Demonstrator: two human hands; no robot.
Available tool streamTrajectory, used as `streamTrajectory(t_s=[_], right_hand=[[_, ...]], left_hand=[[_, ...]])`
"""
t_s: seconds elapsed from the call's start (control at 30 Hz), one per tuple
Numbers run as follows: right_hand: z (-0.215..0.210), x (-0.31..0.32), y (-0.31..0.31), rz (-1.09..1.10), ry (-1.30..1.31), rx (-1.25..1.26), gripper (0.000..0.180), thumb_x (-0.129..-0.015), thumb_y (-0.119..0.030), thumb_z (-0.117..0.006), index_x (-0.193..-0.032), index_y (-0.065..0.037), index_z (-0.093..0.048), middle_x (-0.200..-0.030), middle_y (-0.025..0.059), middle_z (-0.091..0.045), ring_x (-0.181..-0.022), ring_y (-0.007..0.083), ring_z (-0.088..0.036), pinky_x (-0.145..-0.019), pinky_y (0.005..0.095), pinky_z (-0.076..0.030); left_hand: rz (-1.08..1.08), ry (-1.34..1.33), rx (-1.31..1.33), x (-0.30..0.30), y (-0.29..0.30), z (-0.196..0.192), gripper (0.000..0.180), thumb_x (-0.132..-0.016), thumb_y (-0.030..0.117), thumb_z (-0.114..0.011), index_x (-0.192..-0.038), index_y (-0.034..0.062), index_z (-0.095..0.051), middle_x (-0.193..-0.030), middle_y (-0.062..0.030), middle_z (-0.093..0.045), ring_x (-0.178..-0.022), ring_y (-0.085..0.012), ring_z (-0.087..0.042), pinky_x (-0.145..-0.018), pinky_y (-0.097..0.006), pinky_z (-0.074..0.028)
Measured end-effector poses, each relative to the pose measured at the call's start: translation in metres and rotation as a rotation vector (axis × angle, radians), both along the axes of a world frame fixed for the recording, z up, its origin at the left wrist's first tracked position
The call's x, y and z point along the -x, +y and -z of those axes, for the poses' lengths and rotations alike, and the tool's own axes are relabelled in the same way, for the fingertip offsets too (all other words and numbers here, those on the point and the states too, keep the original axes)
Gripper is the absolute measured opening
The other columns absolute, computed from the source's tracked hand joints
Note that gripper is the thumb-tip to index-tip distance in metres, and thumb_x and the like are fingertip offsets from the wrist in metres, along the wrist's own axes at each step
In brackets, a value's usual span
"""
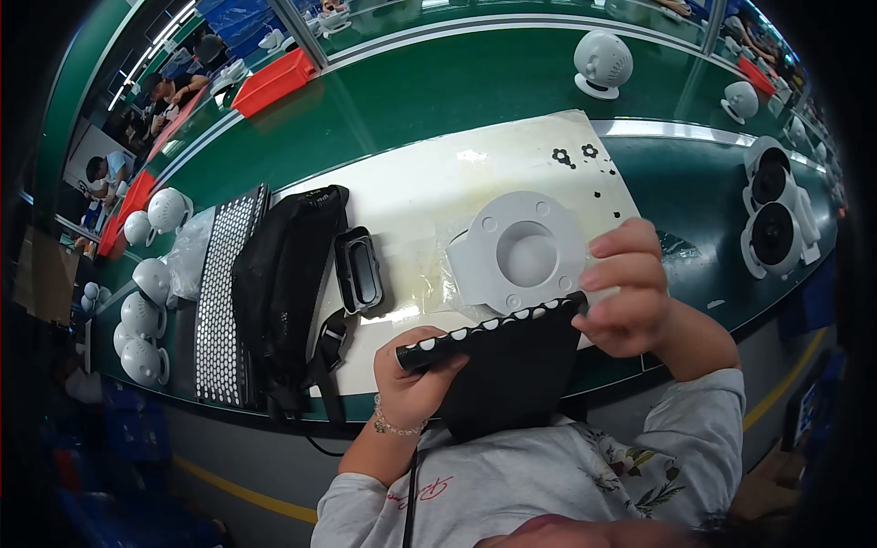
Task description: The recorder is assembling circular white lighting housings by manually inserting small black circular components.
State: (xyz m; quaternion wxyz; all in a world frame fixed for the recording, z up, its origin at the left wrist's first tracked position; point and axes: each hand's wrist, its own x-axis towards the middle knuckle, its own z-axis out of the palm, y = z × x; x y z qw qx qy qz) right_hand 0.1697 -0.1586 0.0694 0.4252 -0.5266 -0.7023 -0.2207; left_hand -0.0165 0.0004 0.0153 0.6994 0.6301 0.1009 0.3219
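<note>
So I've got a black sheet (516, 365) up in front of me, just above the near edge of the bench, with a row of white dots along its folded-looking top edge and its plain black side hanging down toward my shirt. My left hand (413, 382) is clamped on the left end of it, thumb on the near side, with a beaded bracelet (393, 426) on that wrist. My right hand (630, 292) is at the other end, fingers curled and tips right by the corner. Honestly can't tell if they're pinching the sheet, a dot or nothing. The hands are well apart, with the sheet stretching between them.

Just beyond the sheet there's a white round part (568, 239) with a bowl-shaped hollow in the middle and small round spots around the ring. It's lying with some clear plastic (448, 279) on a pale board (411, 203) that has black flower marks near its far right corner.

Left of that: a small open black case (368, 285), then a black pouch (290, 274) with a strap, then another dotted sheet (219, 320) lying on the green bench (420, 96). White ball-shaped units (143, 315) sit at the far left, one more white ball unit (605, 62) stands across the bench, and a couple with black round faces (775, 237) are off to the right.
</note>
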Motion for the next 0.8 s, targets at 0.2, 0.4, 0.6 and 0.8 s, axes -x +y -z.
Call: streamTrajectory(t_s=[0.2,0.4,0.6,0.8], right_hand=[[0.002,0.001,-0.002,-0.016,-0.078,0.083,0.044,-0.067,0.000,-0.059,-0.102,-0.018,-0.039,-0.081,-0.0030,-0.055,-0.075,0.0188,-0.051,-0.063,0.0335,-0.033],[-0.001,0.023,0.012,-0.082,0.035,-0.014,0.051,-0.067,0.004,-0.059,-0.105,-0.019,-0.036,-0.088,0.0011,-0.054,-0.073,0.0178,-0.055,-0.059,0.0326,-0.034],[0.002,0.035,0.019,-0.266,-0.132,-0.017,0.040,-0.068,0.005,-0.060,-0.102,-0.012,-0.047,-0.089,0.0065,-0.053,-0.068,0.0181,-0.057,-0.058,0.0277,-0.040],[-0.016,0.008,0.021,0.045,0.220,0.100,0.058,-0.073,0.011,-0.051,-0.123,-0.003,-0.024,-0.090,0.0109,-0.050,-0.076,0.0165,-0.051,-0.065,0.0276,-0.042]], left_hand=[[-0.010,0.007,0.026,0.001,0.000,0.002,0.009,-0.068,-0.004,-0.066,-0.073,-0.0033,-0.059,-0.064,-0.0025,-0.057,-0.058,-0.0070,-0.050,-0.053,-0.019,-0.039],[-0.011,0.019,-0.155,-0.003,-0.001,0.001,0.010,-0.066,-0.003,-0.066,-0.072,-0.0013,-0.059,-0.065,-0.0061,-0.058,-0.056,-0.0124,-0.053,-0.052,-0.023,-0.041],[0.054,0.107,-0.273,0.000,0.002,-0.001,0.011,-0.064,-0.003,-0.066,-0.069,-0.0003,-0.058,-0.064,-0.0071,-0.057,-0.056,-0.0158,-0.054,-0.052,-0.025,-0.042],[0.023,-0.043,-0.455,-0.006,0.005,0.003,0.013,-0.064,-0.004,-0.067,-0.072,0.0002,-0.057,-0.081,-0.0107,-0.058,-0.063,-0.0179,-0.058,-0.058,-0.026,-0.046]])
